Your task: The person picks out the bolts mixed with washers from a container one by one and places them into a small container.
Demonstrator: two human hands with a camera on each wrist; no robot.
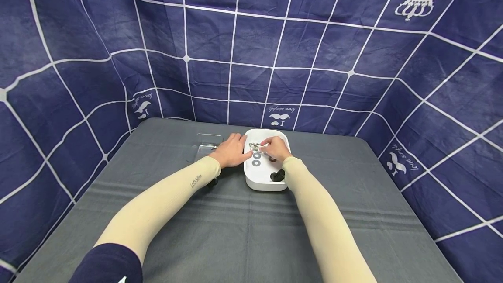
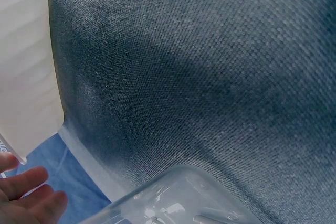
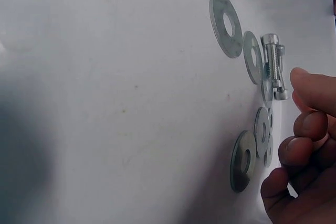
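A shallow white tray point(image 1: 265, 184) holds several hex socket screws point(image 1: 254, 146) in a small pile. Grey flat washers point(image 1: 256, 163) lie beside them, large ones and smaller ones. My right hand point(image 1: 276, 147) reaches over the far part of the tray, thumb and forefinger close together right by the screws point(image 3: 273, 61). Its other fingers are curled in, and I cannot tell whether a screw is between the fingertips. My left hand point(image 1: 232, 150) rests at the tray's left rim, fingers loosely extended; in the left wrist view its fingers point(image 2: 31, 184) are beside the tray wall point(image 2: 26, 66).
A clear plastic box point(image 2: 184, 187) with small metal pieces inside stands left of the tray, partly hidden by the left hand in the head view. Dark round pieces point(image 1: 277, 176) lie at the tray's near right. Grey cloth point(image 1: 220, 230) covers the table; blue checked curtains point(image 1: 251, 34) surround it.
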